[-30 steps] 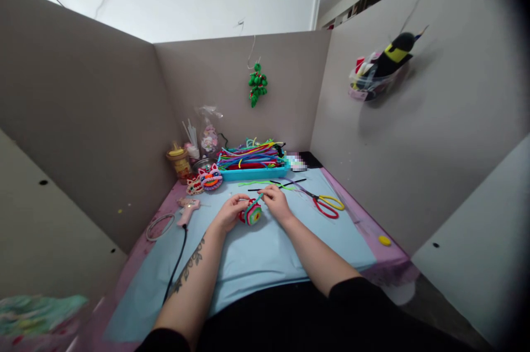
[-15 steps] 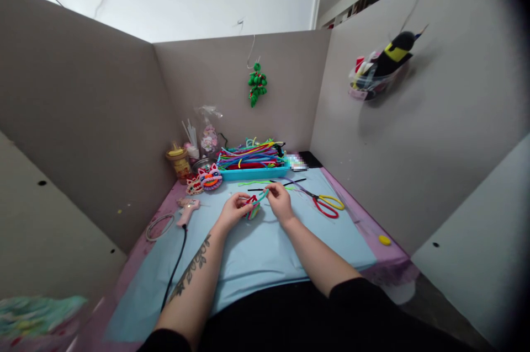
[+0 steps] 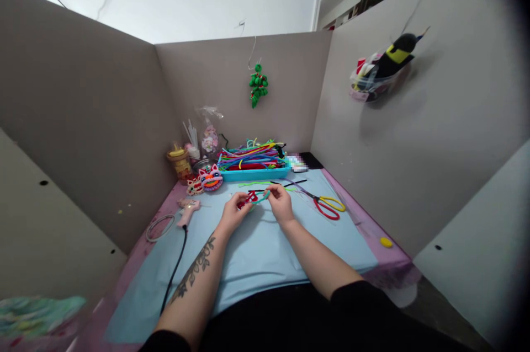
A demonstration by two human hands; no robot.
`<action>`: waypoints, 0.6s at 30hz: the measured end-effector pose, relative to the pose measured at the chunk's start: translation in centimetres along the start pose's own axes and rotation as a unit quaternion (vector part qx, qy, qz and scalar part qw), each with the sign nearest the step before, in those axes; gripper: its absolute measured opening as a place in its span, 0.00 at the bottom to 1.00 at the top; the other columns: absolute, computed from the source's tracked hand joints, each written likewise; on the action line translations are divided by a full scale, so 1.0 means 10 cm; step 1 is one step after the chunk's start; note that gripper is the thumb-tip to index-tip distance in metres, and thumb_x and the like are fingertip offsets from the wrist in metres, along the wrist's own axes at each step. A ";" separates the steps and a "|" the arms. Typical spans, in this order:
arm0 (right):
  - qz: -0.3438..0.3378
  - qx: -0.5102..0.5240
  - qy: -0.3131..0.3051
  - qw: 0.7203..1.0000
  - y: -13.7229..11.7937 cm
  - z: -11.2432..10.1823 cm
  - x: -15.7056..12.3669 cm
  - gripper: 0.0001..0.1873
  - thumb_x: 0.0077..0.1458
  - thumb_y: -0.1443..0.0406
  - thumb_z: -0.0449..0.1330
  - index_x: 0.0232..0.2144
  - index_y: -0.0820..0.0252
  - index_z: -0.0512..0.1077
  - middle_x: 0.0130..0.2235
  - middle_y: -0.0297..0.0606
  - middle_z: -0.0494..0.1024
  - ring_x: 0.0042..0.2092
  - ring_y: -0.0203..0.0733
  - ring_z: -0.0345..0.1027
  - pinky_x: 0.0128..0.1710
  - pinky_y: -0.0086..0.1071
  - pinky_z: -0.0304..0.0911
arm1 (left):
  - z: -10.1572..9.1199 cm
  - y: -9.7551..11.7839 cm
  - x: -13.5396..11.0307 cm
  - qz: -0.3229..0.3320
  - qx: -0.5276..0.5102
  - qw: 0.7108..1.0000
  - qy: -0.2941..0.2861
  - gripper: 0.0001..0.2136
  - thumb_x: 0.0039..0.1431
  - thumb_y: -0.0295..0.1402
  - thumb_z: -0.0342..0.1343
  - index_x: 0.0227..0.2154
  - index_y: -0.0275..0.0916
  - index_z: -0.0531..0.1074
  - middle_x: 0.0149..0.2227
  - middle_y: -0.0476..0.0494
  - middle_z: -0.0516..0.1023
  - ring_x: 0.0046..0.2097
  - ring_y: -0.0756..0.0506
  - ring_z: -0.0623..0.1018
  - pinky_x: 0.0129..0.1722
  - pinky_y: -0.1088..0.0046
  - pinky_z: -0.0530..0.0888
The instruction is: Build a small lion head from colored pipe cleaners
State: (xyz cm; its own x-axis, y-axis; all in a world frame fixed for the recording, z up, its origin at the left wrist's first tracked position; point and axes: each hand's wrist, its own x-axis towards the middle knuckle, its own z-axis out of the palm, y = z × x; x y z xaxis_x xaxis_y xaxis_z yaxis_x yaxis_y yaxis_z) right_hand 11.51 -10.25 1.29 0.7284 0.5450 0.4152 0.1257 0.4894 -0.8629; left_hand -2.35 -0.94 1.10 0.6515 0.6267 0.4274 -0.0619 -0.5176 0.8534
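Observation:
My left hand is closed on a small red pipe-cleaner piece, its lower part hidden by the fingers. A teal pipe cleaner runs from that piece across to my right hand. The right thumb and fingertips pinch the teal end. Both hands are above the blue cloth, in front of a blue tray heaped with colourful pipe cleaners. Scissors with one red and one yellow handle lie right of my right hand.
Left on the table are a pink glue gun with a dark cord and a coiled pale cable. Two lion-head figures stand near a cup. Loose green and black pipe cleaners lie before the tray. Grey partitions surround the table; a yellow disc lies right.
The held piece has turned in my left hand: its green part, visible before, is now mostly hidden. My right hand still pinches the teal end.

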 end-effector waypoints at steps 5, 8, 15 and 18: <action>0.095 0.104 0.011 0.990 0.08 0.05 0.03 0.09 0.39 0.63 0.64 0.25 0.58 0.68 0.23 0.28 0.69 0.25 0.32 0.62 0.27 0.28 0.61 | 0.02 0.02 -0.01 -0.004 -0.035 0.999 0.001 0.14 0.48 0.38 0.60 0.37 0.38 0.70 0.37 0.43 0.76 0.38 0.46 0.75 0.36 0.73 0.68; 0.149 0.137 0.031 0.979 0.11 0.06 0.04 0.12 0.35 0.63 0.65 0.25 0.58 0.68 0.23 0.27 0.69 0.24 0.31 0.60 0.25 0.27 0.60 | 0.03 0.02 -0.01 -0.023 -0.078 0.997 0.014 0.15 0.45 0.38 0.62 0.36 0.37 0.70 0.33 0.44 0.76 0.34 0.47 0.74 0.34 0.73 0.68; 0.140 0.055 0.029 0.988 0.20 0.03 0.07 0.10 0.35 0.64 0.63 0.25 0.59 0.69 0.24 0.29 0.69 0.25 0.31 0.58 0.23 0.26 0.55 | 0.04 -0.01 -0.02 -0.035 -0.119 0.992 0.006 0.17 0.44 0.38 0.64 0.35 0.38 0.67 0.29 0.47 0.74 0.29 0.50 0.73 0.30 0.75 0.67; 0.133 0.034 0.015 0.990 0.21 0.02 0.07 0.09 0.37 0.63 0.62 0.25 0.58 0.68 0.23 0.29 0.69 0.24 0.32 0.58 0.23 0.26 0.53 | 0.05 0.01 -0.03 -0.038 -0.134 0.990 -0.026 0.18 0.45 0.38 0.63 0.36 0.38 0.65 0.28 0.49 0.73 0.27 0.51 0.73 0.29 0.76 0.66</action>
State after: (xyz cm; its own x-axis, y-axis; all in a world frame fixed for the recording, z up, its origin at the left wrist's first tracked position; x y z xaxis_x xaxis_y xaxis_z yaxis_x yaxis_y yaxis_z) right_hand 12.16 -8.69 -0.19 0.7496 0.6407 0.1659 -0.1190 0.3771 -0.9185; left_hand -2.18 -1.42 0.93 0.6999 0.6232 0.3488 -0.2049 -0.2927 0.9340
